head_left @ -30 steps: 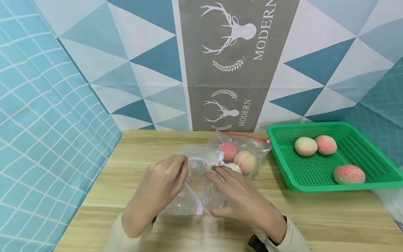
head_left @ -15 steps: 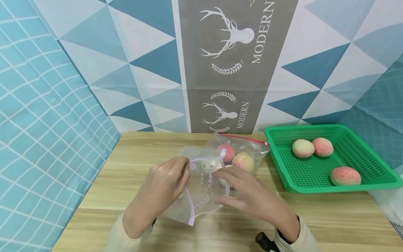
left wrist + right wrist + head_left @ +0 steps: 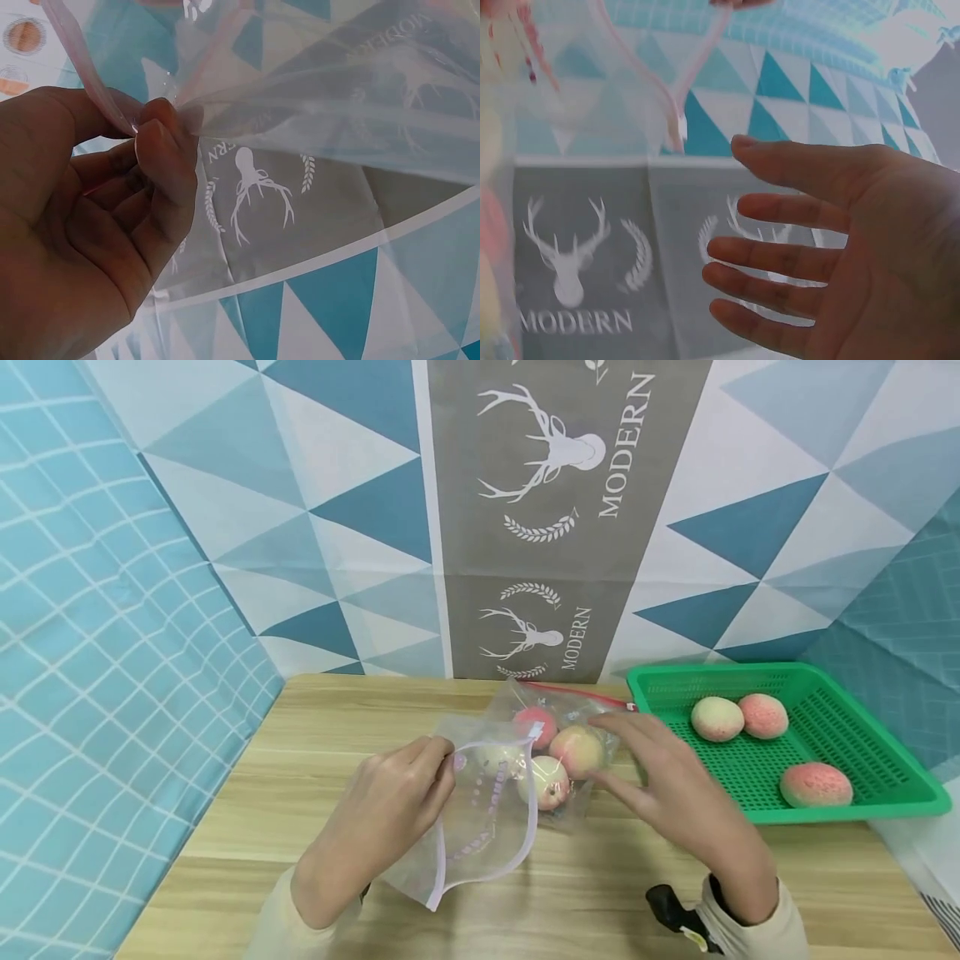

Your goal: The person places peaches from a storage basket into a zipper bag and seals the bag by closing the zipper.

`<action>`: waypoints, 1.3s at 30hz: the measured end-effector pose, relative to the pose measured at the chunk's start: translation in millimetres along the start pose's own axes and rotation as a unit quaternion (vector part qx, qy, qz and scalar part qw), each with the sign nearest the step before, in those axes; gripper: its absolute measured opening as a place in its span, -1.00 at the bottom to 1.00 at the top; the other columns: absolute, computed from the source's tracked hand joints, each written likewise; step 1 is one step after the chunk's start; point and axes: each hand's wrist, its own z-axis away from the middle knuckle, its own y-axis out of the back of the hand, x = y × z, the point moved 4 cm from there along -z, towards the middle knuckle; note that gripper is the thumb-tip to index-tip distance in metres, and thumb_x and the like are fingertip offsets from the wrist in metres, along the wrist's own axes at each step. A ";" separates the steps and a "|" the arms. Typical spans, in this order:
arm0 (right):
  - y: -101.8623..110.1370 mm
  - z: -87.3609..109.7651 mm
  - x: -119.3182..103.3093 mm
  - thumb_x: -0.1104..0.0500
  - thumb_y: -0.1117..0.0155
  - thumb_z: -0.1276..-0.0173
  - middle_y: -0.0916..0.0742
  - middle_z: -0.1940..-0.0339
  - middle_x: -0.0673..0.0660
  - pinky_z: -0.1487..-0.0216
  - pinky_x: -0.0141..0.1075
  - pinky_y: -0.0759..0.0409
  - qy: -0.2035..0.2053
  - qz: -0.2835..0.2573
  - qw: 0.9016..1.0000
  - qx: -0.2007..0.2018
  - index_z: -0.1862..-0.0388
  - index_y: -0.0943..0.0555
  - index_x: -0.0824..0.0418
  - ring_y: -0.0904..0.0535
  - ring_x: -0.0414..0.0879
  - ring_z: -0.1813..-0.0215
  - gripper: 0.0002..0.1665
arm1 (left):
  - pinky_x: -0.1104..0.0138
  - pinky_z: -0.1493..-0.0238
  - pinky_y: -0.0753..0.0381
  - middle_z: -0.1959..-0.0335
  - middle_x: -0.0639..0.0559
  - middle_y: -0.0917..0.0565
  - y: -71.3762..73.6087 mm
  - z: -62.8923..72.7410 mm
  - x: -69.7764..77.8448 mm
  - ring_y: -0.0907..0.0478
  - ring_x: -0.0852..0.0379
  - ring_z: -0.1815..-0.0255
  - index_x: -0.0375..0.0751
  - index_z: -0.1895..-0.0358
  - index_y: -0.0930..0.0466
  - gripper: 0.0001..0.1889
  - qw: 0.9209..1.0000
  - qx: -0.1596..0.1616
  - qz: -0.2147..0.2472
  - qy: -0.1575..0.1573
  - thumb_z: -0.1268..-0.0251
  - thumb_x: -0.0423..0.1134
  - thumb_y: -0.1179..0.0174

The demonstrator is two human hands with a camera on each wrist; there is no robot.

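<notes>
My left hand [image 3: 378,822] pinches the rim of a clear zip bag [image 3: 487,847] with a pale purple seal; its mouth gapes toward the right. In the left wrist view the thumb and fingers [image 3: 165,139] hold the bag's edge. My right hand [image 3: 678,789] hovers between the bags and the green basket [image 3: 750,816], its straight fingers spread and holding nothing. Behind the held bag lies a second zip bag [image 3: 517,693] with a red slider seal and several peaches [image 3: 577,752] in it. The held bag overlaps part of it in the head view.
In the basket, a pale peach [image 3: 717,719] and a pink peach [image 3: 763,716] sit side by side, with a redder peach [image 3: 816,785] nearer the front. Patterned cloth [image 3: 360,485] closes off the back and sides of the wooden table [image 3: 330,718].
My right hand has left the bag's mouth and moved right toward the basket. The held bag's mouth has spread wider. My left hand keeps its hold in nearly the same place.
</notes>
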 end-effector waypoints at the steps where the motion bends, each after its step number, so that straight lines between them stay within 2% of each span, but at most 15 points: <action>1: 3.6 0.3 2.7 0.11 -0.51 -0.20 -0.62 -0.22 0.06 -0.20 0.03 -0.47 -0.004 0.006 1.000 0.007 -0.30 -0.52 0.09 -0.48 0.02 -0.29 -0.33 | 0.57 0.71 -0.12 0.64 0.18 -0.35 0.3 0.4 -0.6 -0.14 0.36 0.70 -0.24 0.40 -0.51 -0.93 1.000 0.000 0.001 0.001 -0.24 -0.43 -0.12; 9: 31.9 6.3 26.2 0.22 -0.49 -0.21 -0.62 -0.24 0.19 -0.13 0.10 -0.43 -0.038 0.035 0.998 0.040 -0.31 -0.51 0.18 -0.48 0.18 -0.26 -0.32 | 0.52 0.68 -0.20 0.61 0.17 -0.35 -0.3 0.2 -3.6 -0.17 0.32 0.66 -0.22 0.40 -0.50 -0.91 1.000 -0.006 0.004 -0.003 -0.27 -0.40 -0.11; 16: 36.4 20.8 59.3 0.17 -0.38 -0.35 -0.55 -0.28 0.35 -0.10 0.25 -0.37 -0.100 0.028 0.994 0.016 -0.36 -0.44 0.27 -0.40 0.35 -0.28 -0.36 | 0.54 0.69 -0.11 0.64 0.18 -0.28 -0.4 3.0 -5.0 -0.11 0.32 0.67 -0.17 0.48 -0.42 -0.85 1.000 -0.016 0.006 -0.004 -0.22 -0.42 -0.13; 22: 39.5 37.2 94.9 0.15 -0.36 -0.36 -0.53 -0.21 0.46 0.09 0.24 -0.39 -0.144 0.057 0.988 0.003 -0.32 -0.44 0.38 -0.42 0.42 -0.15 -0.38 | 0.57 0.70 -0.10 0.64 0.19 -0.31 2.0 5.8 -7.1 -0.11 0.34 0.67 -0.17 0.48 -0.42 -0.84 1.000 -0.027 0.009 0.001 -0.23 -0.42 -0.14; 28: 41.1 58.5 128.1 0.04 -0.31 -0.41 -0.52 -0.19 0.53 0.20 0.23 -0.45 -0.198 0.081 0.976 -0.043 -0.28 -0.42 0.40 -0.53 0.47 -0.04 -0.38 | 0.57 0.70 -0.09 0.62 0.18 -0.33 1.4 5.0 -7.9 -0.12 0.35 0.67 -0.17 0.46 -0.44 -0.86 1.000 -0.022 0.014 -0.005 -0.23 -0.42 -0.12; 33: 49.3 75.1 161.9 0.03 -0.27 -0.45 -0.49 -0.15 0.62 0.20 0.28 -0.42 -0.240 0.108 0.963 -0.056 -0.29 -0.36 0.47 -0.43 0.54 -0.04 -0.34 | 0.57 0.71 -0.09 0.61 0.17 -0.36 -0.3 4.6 -8.1 -0.13 0.34 0.68 -0.18 0.45 -0.45 -0.89 1.000 -0.019 0.013 -0.008 -0.21 -0.42 -0.12; 36: 54.0 86.1 187.3 -0.07 -0.16 -0.50 -0.42 -0.16 0.67 0.14 0.34 -0.36 -0.284 0.126 0.948 -0.065 -0.32 -0.30 0.54 -0.37 0.59 -0.04 -0.25 | 0.57 0.71 -0.09 0.62 0.17 -0.35 -1.2 4.2 -7.7 -0.13 0.34 0.68 -0.17 0.46 -0.44 -0.88 1.000 -0.014 0.014 -0.010 -0.20 -0.42 -0.12; 39: 56.9 99.9 210.1 -0.06 -0.14 -0.50 -0.40 -0.14 0.70 0.10 0.38 -0.32 -0.320 0.136 0.935 -0.065 -0.30 -0.28 0.58 -0.33 0.62 -0.05 -0.24 | 0.57 0.71 -0.08 0.62 0.17 -0.34 -1.4 2.5 -6.6 -0.12 0.34 0.68 -0.18 0.47 -0.43 -0.88 1.000 -0.005 0.014 -0.020 -0.19 -0.43 -0.10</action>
